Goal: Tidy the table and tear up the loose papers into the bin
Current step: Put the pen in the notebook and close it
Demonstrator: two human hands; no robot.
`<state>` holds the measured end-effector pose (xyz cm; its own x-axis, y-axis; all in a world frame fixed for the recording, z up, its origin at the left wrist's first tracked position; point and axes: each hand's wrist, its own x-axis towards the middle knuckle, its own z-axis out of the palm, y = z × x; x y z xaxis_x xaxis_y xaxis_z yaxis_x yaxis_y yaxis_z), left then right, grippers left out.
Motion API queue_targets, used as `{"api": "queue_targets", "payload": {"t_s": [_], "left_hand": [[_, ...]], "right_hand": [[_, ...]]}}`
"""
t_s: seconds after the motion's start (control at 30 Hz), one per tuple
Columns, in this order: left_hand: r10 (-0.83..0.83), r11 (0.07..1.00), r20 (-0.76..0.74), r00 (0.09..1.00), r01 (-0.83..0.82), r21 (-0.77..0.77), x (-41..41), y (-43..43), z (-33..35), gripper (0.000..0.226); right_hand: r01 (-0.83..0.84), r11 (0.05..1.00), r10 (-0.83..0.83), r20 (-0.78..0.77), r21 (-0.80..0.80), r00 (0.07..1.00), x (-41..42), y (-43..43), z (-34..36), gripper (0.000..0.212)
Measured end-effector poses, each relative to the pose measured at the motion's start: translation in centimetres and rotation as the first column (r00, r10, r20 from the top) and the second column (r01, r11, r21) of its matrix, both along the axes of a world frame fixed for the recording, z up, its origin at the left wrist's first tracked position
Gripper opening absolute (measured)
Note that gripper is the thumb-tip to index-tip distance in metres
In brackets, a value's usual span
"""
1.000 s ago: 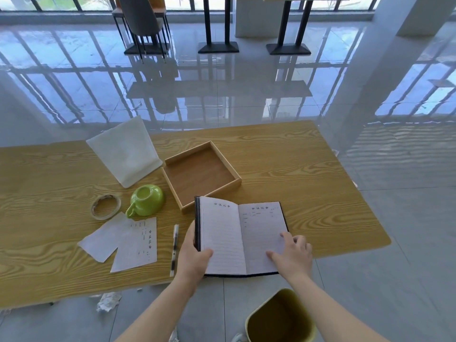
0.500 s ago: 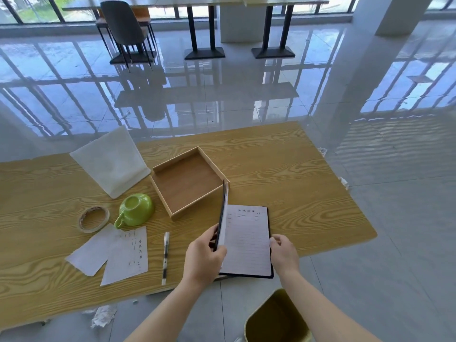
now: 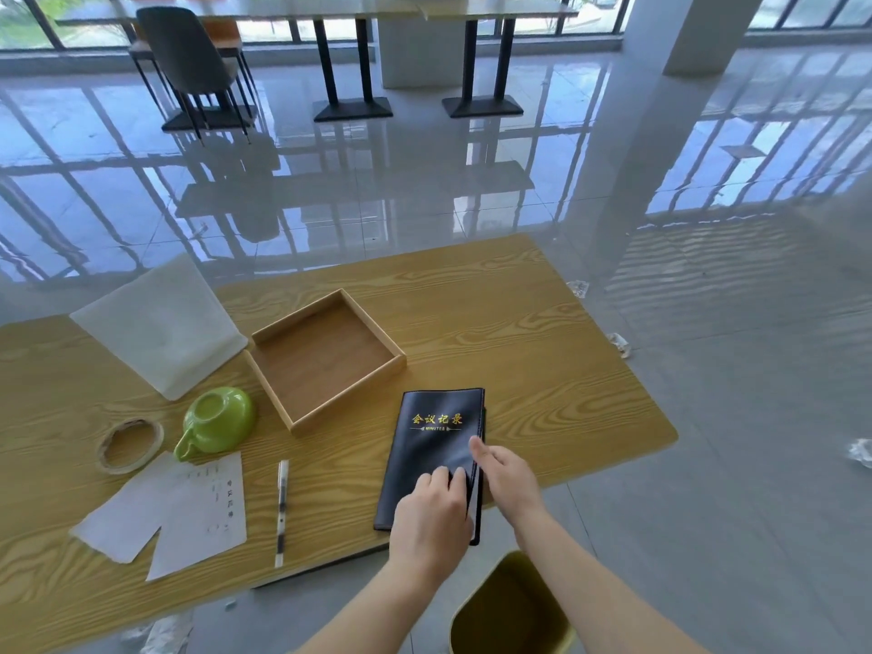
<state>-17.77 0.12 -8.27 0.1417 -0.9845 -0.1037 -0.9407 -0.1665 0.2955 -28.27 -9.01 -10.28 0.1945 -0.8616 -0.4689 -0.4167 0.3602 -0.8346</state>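
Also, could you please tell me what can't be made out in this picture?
Head view:
- Bin contents: dark inside, cut off by the bottom edge.
- Writing on the loose papers: too small to read.
- Notebook near corner: under the left hand.
- Right hand grip: fingertips hidden at the notebook's edge.

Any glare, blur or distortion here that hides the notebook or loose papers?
Head view: window light glares off the glossy floor; the table is evenly lit. Head view: the wide-angle lens bows the table's edges. Head view: the gold title on the notebook is sharp; print on the loose papers is too small to read.
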Motion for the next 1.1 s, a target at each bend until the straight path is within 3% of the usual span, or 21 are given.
{"api": "queue_targets", "payload": {"t_s": [0.07, 0.23, 0.3, 0.4, 0.57, 0.87, 1.1], "left_hand": [[-0.043, 0.999, 0.049, 0.998, 0.042, 0.014, -0.2, 0.0, -0.7, 0.039], [-0.118, 0.993, 0.101, 0.988, 0.119, -0.006, -0.4, 0.4, -2.5, 0.042], [-0.144, 0.989, 0.1, 0.985, 0.147, -0.019, 0.1, 0.8, -3.2, 0.058], [-0.088, 0.995, 0.096, 0.991, 0.092, -0.035, 1.7, 1.8, -3.5, 0.064], [-0.046, 0.995, 0.095, 0.994, 0.037, 0.095, 5.1, 2.3, -4.1, 0.072], [-0.106, 0.993, 0.106, 0.989, 0.101, 0.058, 6.9, 2.7, -5.1, 0.065], [-0.107, 0.993, 0.105, 0.989, 0.102, 0.052, 6.8, 2.8, -5.9, 0.066]], "right_hand": [[-0.102, 0.993, 0.093, -0.119, -0.067, 0.989, -0.2, 0.0, -0.5, 0.013], [-0.117, 0.991, 0.101, -0.199, -0.071, 0.975, -0.1, 0.1, -0.9, 0.009], [-0.114, 0.99, 0.094, -0.211, -0.085, 0.973, -0.1, 0.1, -1.1, 0.012], [-0.167, 0.977, 0.126, -0.275, -0.131, 0.953, -0.1, -0.1, -1.6, 0.012], [-0.242, 0.954, 0.164, -0.364, -0.178, 0.917, 0.8, -0.9, -1.7, 0.013], [-0.257, 0.944, 0.155, -0.41, -0.206, 0.899, 2.8, -2.3, -2.0, 0.036], [-0.375, 0.886, 0.202, -0.503, -0.271, 0.841, 2.8, -1.4, -2.7, 0.042]]}}
